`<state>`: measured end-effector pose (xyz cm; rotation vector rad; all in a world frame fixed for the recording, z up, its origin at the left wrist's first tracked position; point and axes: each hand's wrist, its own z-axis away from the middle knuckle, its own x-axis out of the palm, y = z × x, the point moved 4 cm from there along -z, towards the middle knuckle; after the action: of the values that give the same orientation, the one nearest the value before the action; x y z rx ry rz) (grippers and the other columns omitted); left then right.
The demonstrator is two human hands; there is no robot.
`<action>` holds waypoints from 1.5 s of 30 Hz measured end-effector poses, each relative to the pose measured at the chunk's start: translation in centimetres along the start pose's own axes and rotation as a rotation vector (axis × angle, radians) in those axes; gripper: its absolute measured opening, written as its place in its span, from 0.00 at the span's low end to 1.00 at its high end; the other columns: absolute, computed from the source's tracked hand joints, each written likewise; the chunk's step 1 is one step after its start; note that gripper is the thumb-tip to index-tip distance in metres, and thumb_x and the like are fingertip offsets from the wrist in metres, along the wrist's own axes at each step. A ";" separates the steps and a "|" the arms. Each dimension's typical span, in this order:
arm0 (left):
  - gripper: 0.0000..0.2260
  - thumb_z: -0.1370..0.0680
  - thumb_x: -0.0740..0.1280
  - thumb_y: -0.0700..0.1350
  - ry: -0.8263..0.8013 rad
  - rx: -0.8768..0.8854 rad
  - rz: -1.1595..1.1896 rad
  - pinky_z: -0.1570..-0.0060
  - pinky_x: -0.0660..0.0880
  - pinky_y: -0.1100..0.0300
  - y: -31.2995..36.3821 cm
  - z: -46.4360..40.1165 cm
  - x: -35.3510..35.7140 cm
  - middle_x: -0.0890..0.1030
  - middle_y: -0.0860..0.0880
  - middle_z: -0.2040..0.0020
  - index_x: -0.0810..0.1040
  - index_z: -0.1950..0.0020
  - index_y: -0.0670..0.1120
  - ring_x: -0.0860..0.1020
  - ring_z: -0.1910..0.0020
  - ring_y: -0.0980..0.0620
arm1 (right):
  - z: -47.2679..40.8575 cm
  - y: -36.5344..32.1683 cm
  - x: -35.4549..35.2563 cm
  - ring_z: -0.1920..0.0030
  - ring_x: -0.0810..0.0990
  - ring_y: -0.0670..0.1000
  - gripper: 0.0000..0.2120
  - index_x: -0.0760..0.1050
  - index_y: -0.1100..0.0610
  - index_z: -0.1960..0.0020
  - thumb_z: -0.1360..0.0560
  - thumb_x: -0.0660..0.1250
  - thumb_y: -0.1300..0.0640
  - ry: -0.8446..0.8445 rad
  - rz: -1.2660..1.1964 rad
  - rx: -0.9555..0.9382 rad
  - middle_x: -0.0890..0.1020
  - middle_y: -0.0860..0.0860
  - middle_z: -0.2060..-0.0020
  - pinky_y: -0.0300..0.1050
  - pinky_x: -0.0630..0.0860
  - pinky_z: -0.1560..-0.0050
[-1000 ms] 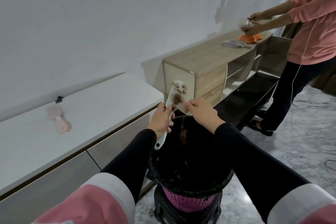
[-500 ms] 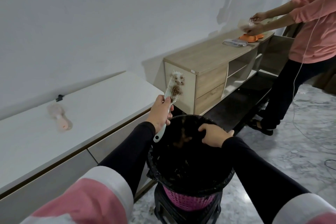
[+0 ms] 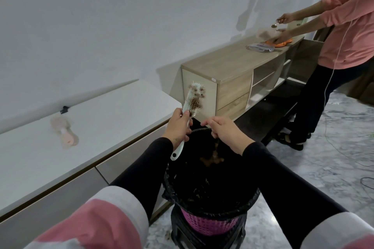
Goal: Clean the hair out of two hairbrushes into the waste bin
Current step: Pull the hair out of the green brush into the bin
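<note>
above the waste bin (image 3: 210, 206): left hand (image 3: 178, 127) closed around the handle of a white hairbrush (image 3: 192, 101), held upright with brown hair among the bristles. right hand (image 3: 226, 133) just over the far rim of the bin, fingers curled downward and narrow, a brown tuft of hair (image 3: 212, 159) below it inside the bin. to the left of the bin, on a white cabinet (image 3: 101, 131), a pink hairbrush (image 3: 64, 131) lying flat.

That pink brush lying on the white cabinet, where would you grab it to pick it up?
By its handle, I'd judge. The pink brush lies flat on the white cabinet, its narrower handle end pointing toward the front edge and its wider head toward the wall. Coming from above at the near end, fingers would close across the handle's sides, clear of the bristles.
</note>
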<state>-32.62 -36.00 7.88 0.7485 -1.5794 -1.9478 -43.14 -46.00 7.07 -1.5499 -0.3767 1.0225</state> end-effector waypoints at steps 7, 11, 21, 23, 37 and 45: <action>0.08 0.17 0.53 0.48 0.007 0.010 0.091 0.79 0.58 0.67 1.1 -0.1 -0.4 0.69 0.49 0.61 0.64 0.54 0.48 0.61 0.73 0.55 | -0.2 6.8 0.9 0.66 0.72 0.44 0.14 0.77 0.48 0.60 0.22 0.59 0.61 -0.187 0.399 0.226 0.75 0.45 0.67 0.35 0.70 0.63; 0.07 0.17 0.53 0.49 -0.002 0.010 0.062 0.79 0.58 0.67 1.0 -0.2 -0.6 0.69 0.49 0.61 0.64 0.53 0.48 0.61 0.73 0.55 | -0.5 9.4 0.4 0.33 0.72 0.57 0.27 0.70 0.39 0.33 0.29 0.60 0.59 -0.361 0.686 0.319 0.76 0.50 0.36 0.62 0.64 0.30; 0.07 0.18 0.54 0.49 -0.047 -0.033 -0.029 0.74 0.56 0.63 -0.8 0.7 0.5 0.68 0.48 0.62 0.64 0.51 0.46 0.60 0.73 0.54 | -1.8 -3.2 -4.2 0.58 0.79 0.48 0.06 0.78 0.53 0.50 0.23 0.63 0.55 0.260 0.274 -0.121 0.79 0.45 0.63 0.43 0.76 0.53; 0.07 0.18 0.54 0.49 -0.059 -0.034 -0.035 0.74 0.56 0.63 -1.0 1.0 0.6 0.68 0.49 0.62 0.65 0.48 0.46 0.61 0.73 0.55 | -1.9 -4.8 -4.3 0.59 0.76 0.45 0.07 0.78 0.52 0.47 0.23 0.64 0.56 0.296 0.253 -0.231 0.77 0.44 0.62 0.37 0.73 0.57; 0.07 0.17 0.53 0.48 0.017 -0.053 -0.055 0.76 0.56 0.64 -1.8 0.4 -0.9 0.68 0.49 0.63 0.65 0.49 0.46 0.60 0.74 0.55 | -2.2 -5.3 -4.8 0.42 0.79 0.54 0.06 0.71 0.52 0.53 0.19 0.58 0.59 0.217 -0.543 -0.080 0.82 0.51 0.49 0.47 0.68 0.40; 0.08 0.17 0.54 0.48 0.012 -0.045 -0.048 0.76 0.56 0.64 -1.7 0.2 -0.6 0.68 0.49 0.62 0.66 0.46 0.45 0.60 0.74 0.55 | -2.1 -4.8 -5.4 0.79 0.63 0.45 0.09 0.69 0.53 0.55 0.20 0.55 0.64 0.194 -0.705 0.056 0.67 0.49 0.71 0.37 0.65 0.76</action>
<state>-32.41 -35.14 6.34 0.7845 -1.5183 -2.0025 -43.15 -50.02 13.46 -1.2990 -0.6872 0.3291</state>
